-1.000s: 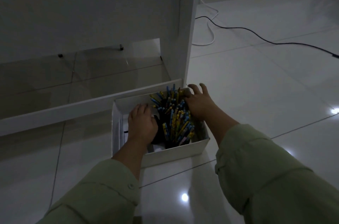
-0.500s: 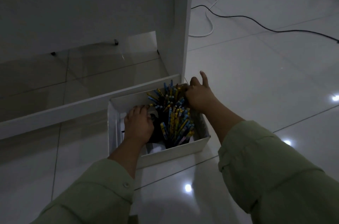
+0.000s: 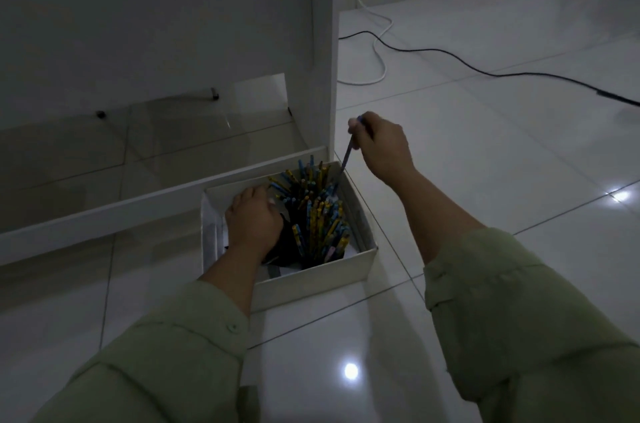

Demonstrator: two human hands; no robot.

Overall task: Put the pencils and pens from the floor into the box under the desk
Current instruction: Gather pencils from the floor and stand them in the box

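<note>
A white cardboard box (image 3: 311, 278) sits on the tiled floor against the desk's low front rail. Inside it stands a dense bundle of blue and yellow pencils and pens (image 3: 317, 214), packed in a dark holder. My left hand (image 3: 252, 220) is down inside the box, curled against the dark holder at the bundle's left side. My right hand (image 3: 379, 145) is raised above the box's far right corner, pinching one bluish pen (image 3: 347, 159) that points down toward the bundle.
The white desk side panel (image 3: 323, 41) rises right behind the box, with the low rail (image 3: 121, 206) running left. A black cable (image 3: 485, 70) and a white cable (image 3: 379, 51) cross the glossy floor at the back right. Dim light.
My right hand lifted off the top of the bundle and now holds a single pen above the box's far corner. My left hand stayed in the box beside the holder.
</note>
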